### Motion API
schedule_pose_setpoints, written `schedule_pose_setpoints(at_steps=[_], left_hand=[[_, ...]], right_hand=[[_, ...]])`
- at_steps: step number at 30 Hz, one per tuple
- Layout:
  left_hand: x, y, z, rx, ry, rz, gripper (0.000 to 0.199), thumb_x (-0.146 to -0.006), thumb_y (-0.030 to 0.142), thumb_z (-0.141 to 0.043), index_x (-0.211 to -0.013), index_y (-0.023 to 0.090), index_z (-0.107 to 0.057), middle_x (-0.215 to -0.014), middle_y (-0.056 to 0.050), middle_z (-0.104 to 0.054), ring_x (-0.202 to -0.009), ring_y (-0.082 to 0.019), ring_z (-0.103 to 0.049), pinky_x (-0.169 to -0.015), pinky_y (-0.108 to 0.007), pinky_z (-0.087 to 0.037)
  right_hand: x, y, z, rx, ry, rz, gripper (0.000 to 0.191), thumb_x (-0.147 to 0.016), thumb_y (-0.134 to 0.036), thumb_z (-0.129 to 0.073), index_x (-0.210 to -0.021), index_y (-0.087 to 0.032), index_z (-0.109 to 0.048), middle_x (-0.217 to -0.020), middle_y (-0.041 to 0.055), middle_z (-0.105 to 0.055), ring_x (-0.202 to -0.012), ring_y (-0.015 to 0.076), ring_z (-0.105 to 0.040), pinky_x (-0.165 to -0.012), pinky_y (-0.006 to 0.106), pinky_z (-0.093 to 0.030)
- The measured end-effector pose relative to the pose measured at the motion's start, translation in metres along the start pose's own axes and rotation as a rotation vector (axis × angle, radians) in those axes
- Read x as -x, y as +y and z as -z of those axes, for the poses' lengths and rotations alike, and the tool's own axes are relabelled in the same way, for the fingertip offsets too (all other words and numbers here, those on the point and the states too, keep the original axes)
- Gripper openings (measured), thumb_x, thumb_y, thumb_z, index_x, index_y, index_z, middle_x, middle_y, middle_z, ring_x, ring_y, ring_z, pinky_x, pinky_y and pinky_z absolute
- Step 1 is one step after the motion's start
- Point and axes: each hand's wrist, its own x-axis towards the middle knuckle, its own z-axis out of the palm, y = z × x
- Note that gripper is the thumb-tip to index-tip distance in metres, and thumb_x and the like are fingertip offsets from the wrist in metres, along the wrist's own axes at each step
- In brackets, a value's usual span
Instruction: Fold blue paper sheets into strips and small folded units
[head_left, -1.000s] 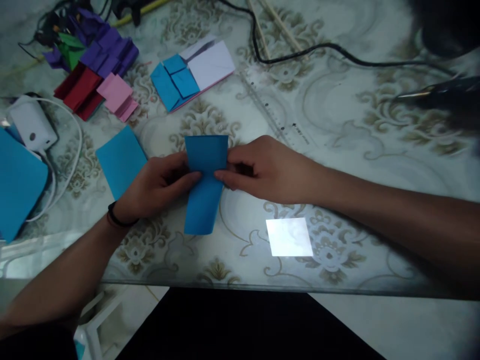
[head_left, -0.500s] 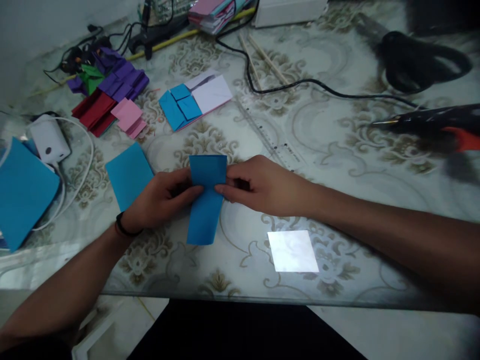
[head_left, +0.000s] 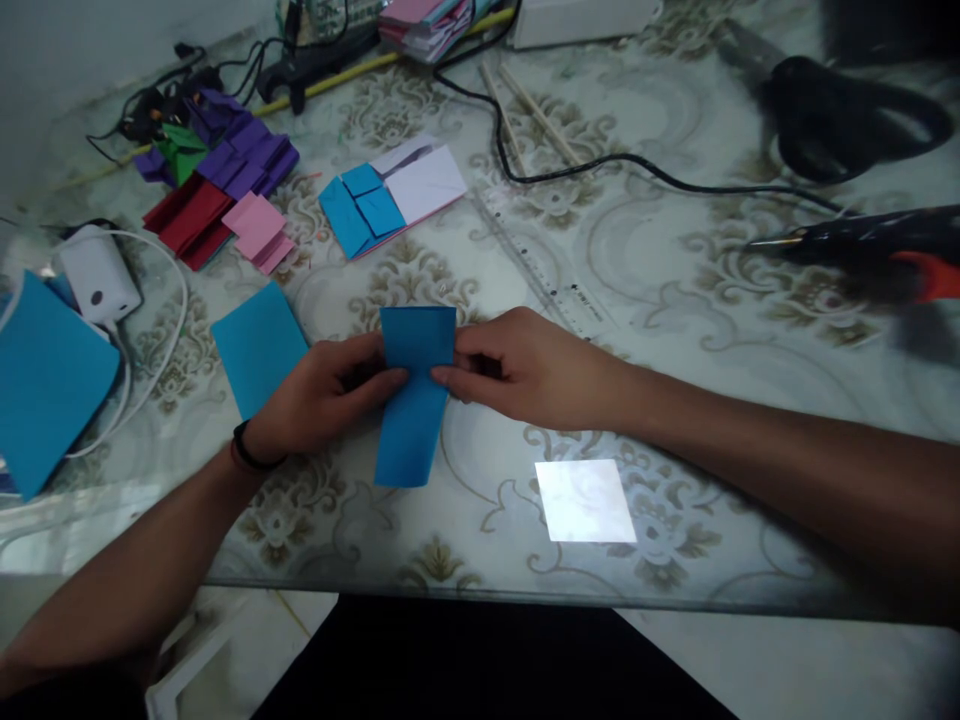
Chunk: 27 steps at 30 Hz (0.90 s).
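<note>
A narrow strip of folded blue paper (head_left: 411,425) is held upright between both hands over the table. My left hand (head_left: 322,390) pinches its left edge, thumb in front and fingers partly behind. On the opposite edge, my right hand (head_left: 517,370) pinches it the same way at about the same height. The paper bends slightly where the thumbs press. Just left of my left hand lies a flat blue sheet (head_left: 259,340), partly covered by that hand. The fingertips behind the strip are hidden.
Folded paper pieces in purple (head_left: 247,155), red (head_left: 187,222) and pink (head_left: 260,230) lie at the back left. A clear ruler (head_left: 536,265), black scissors (head_left: 847,120) and a soldering-iron-like tool (head_left: 862,245) are to the right. A black cable (head_left: 637,160) crosses the back.
Both hands keep the same pinch on the blue paper strip. The whole view has shifted very slightly; nothing was taken hold of or let go.
</note>
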Motion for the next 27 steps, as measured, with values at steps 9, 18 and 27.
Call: schedule_pose_setpoints(at_steps=[9,18,27], left_hand=[[-0.0015,0.0037,-0.0014,0.033,0.003,-0.025,0.026,-0.101,0.043,-0.065,-0.111,0.021,-0.076,-0.100,-0.004,-0.080,-0.086,-0.019,-0.072,-0.073,-0.027,-0.058],[-0.0027,0.0018,-0.0028,0.050,0.022,-0.071,0.023,-0.101,0.041,-0.066,-0.109,0.022,-0.075,-0.097,-0.002,-0.079,-0.083,-0.017,-0.071,-0.071,-0.026,-0.057],[-0.0047,0.0017,-0.0060,0.081,0.045,-0.122,0.021,-0.100,0.034,-0.068,-0.114,0.021,-0.075,-0.099,-0.003,-0.080,-0.083,-0.017,-0.072,-0.070,-0.026,-0.059]], right_hand=[[0.0010,0.0001,-0.0002,0.024,-0.005,-0.012,0.033,-0.098,-0.034,-0.059,-0.070,-0.017,-0.055,-0.057,-0.0060,-0.050,-0.052,0.0065,-0.044,-0.055,0.024,-0.028],[0.0005,-0.0024,0.0013,0.081,0.002,-0.013,0.034,-0.096,-0.030,-0.061,-0.067,-0.018,-0.051,-0.057,-0.0060,-0.050,-0.052,0.0060,-0.044,-0.055,0.024,-0.027],[0.0027,-0.0038,0.0025,0.128,-0.039,-0.083,0.034,-0.098,-0.033,-0.060,-0.069,-0.019,-0.052,-0.060,-0.0032,-0.054,-0.057,0.0091,-0.048,-0.058,0.027,-0.030]])
